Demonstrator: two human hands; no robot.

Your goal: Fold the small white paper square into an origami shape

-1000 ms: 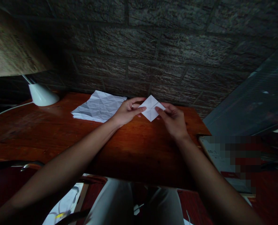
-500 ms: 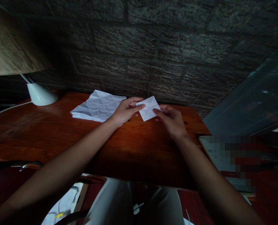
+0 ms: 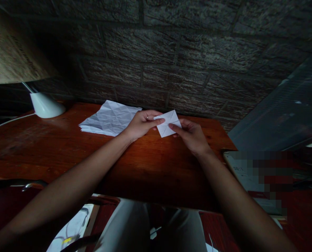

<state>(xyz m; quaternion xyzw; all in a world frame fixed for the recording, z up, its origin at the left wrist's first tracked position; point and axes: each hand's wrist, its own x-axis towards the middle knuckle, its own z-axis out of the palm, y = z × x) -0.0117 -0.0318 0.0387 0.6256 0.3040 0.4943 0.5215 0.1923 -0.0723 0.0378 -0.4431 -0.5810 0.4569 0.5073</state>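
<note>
A small white folded paper square (image 3: 167, 130), marked with diagonal creases, is held above the wooden desk (image 3: 145, 168). My left hand (image 3: 144, 122), with a ring on one finger, pinches its left side, thumb on top and fingers beneath. From the right, my right hand (image 3: 191, 134) grips the same paper, its thumb lying across the front near the middle. The fingers behind the paper are partly hidden. Just left of my left hand lies a stack of white paper sheets (image 3: 108, 117), the top one covered in crisscross creases.
A lamp with a woven shade (image 3: 11, 52) and a white base (image 3: 47, 105) stands at the desk's left end, trailing a cord. Behind the desk rises a dark block wall (image 3: 156, 52). A greyish panel (image 3: 274, 115) leans on the right. My legs are under the desk's front edge.
The folded paper has shifted slightly down and to the right and turned a little. My right thumb has slid left across its face. Both hands keep their hold.
</note>
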